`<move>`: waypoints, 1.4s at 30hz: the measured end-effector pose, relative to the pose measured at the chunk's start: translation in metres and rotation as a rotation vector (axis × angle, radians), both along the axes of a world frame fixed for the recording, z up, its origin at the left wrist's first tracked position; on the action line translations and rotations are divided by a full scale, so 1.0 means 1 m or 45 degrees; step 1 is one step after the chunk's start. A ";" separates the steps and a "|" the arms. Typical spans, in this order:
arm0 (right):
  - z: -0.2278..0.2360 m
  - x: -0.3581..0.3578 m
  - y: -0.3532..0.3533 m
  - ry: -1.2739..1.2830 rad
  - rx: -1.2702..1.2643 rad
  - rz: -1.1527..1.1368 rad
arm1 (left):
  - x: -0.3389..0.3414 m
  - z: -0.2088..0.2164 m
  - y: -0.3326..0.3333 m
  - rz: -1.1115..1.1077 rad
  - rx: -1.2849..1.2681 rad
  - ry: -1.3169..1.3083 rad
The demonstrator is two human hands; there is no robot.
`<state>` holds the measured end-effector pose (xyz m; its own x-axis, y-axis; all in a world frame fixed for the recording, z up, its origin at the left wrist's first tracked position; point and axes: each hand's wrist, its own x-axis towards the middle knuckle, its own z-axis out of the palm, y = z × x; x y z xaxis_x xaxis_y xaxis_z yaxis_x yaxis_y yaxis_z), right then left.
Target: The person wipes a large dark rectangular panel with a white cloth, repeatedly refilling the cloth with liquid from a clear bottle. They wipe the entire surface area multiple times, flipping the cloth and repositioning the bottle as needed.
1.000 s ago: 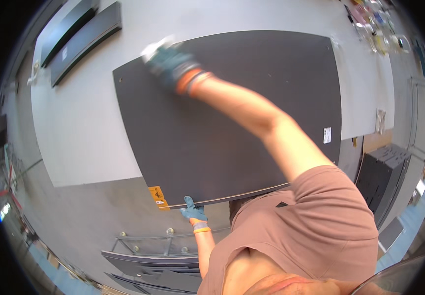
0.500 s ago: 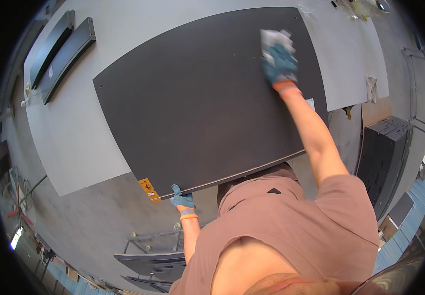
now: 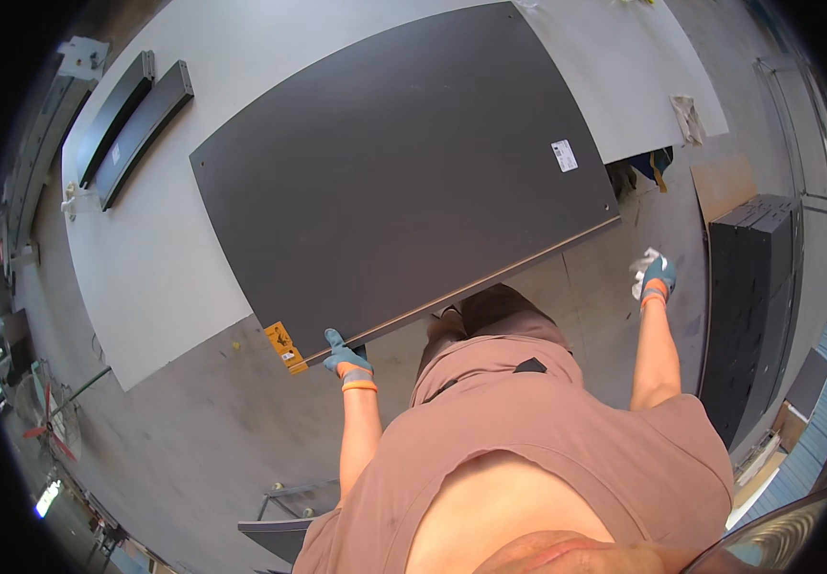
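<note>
A large dark grey board [image 3: 394, 182] lies on a light grey table top [image 3: 136, 287] and overhangs its near side. My left hand [image 3: 347, 360], in a blue-grey glove with an orange cuff, grips the board's near edge, thumb on top and fingers underneath. Beside it, an orange label [image 3: 285, 346] wraps the near left corner. My right hand [image 3: 658, 275], gloved alike, is off the board to the right, closed round a crumpled white cloth [image 3: 641, 266]. A white sticker [image 3: 564, 155] and small holes show on the board's face.
Two narrow dark panels [image 3: 141, 134] lie at the table's far left. A stack of dark boards [image 3: 748, 306] stands on the right. To the left is a fan with red blades [image 3: 48, 428]. A metal rack [image 3: 289, 507] holding a dark panel is at lower left.
My right hand has swung from the board's far right area back toward me and off its right side, carrying the cloth. The sticker is now uncovered. My left hand keeps its grip.
</note>
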<state>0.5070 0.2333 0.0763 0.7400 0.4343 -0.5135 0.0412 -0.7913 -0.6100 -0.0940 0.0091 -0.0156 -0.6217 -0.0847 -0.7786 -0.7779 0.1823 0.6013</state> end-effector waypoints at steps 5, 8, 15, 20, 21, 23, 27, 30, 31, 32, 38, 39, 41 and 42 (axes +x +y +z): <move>0.006 0.003 0.039 -0.231 0.392 0.431 | 0.011 0.024 0.016 -0.198 -0.540 0.108; -0.017 0.016 0.096 -0.813 0.754 0.867 | 0.018 0.031 0.012 -0.508 -0.952 0.539; -0.014 -0.013 0.267 -0.989 0.973 1.111 | 0.092 0.060 0.128 -1.289 -0.649 1.519; -0.007 0.006 0.418 -1.056 1.123 1.086 | 0.197 0.067 0.292 -1.634 -0.291 1.677; -0.009 0.004 0.440 -1.216 1.140 1.048 | 0.212 0.061 0.321 -1.645 -0.277 1.705; -0.002 -0.004 0.462 -1.058 0.896 1.117 | 0.237 0.050 0.366 -1.668 -0.264 1.745; -0.014 0.080 0.452 -1.114 0.594 1.294 | 0.277 0.018 0.394 -1.815 -0.808 1.889; -0.029 0.172 0.428 -1.315 0.248 1.319 | 0.280 0.011 0.394 -1.824 -0.851 1.804; -0.032 0.187 0.416 -1.342 0.126 1.298 | 0.277 0.012 0.394 -1.831 -0.870 1.791; -0.038 0.203 0.408 -1.368 0.004 1.270 | 0.278 0.013 0.394 -1.844 -0.866 1.815; -0.095 0.241 0.402 -1.194 0.016 1.182 | 0.278 0.014 0.402 -1.881 -0.877 1.811; -0.101 0.251 0.404 -1.121 0.071 1.123 | 0.281 0.013 0.403 -1.889 -0.873 1.807; -0.106 0.231 0.407 -1.148 0.076 1.161 | 0.274 0.014 0.399 -1.884 -0.927 1.811; -0.084 0.197 0.404 -1.156 -0.025 1.227 | 0.268 0.015 0.393 -1.869 -0.943 1.823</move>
